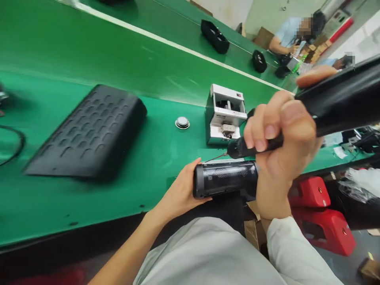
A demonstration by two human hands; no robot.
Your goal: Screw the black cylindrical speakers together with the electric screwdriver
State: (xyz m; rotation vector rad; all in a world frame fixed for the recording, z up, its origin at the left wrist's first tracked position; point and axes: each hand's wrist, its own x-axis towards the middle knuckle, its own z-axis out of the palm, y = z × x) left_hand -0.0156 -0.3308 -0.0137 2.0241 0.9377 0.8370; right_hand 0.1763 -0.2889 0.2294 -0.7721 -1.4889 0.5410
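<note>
The left forearm reaches up from the lower left, and the left hand [181, 186] is closed around the left end of a black cylindrical device [227, 178], with a finger along its upper edge and others under its lower edge. The device lies on its side at the near edge of the green bench [156, 154], in front of the person's body, its perforated grille facing up.

The right forearm, in a pale sleeve [291, 245], rises from the lower right with the wrist bent. The right hand [282, 134] is wrapped firmly around a black powered screwdriver [347, 95], fingers curled about its narrower front part, while the thick body slants up to the right. Its thin bit [216, 157] points down and left to the device's upper left edge, close beside the left fingertips; whether it touches the device cannot be told.

The right wrist stands in front of the device's right end. Just beyond the device is a white and black machine [227, 114], its lower right side partly covered by the screwdriver and hand. A round silver part [182, 122] lies to the left of the machine, and a dimpled black panel [92, 130], somewhat blurred, rests farther left. Two black trays [215, 36] sit on the far green surface, near a co-worker in light blue [286, 33]. Red cases [329, 231] and a cardboard box [252, 233] are below the bench at the right.
</note>
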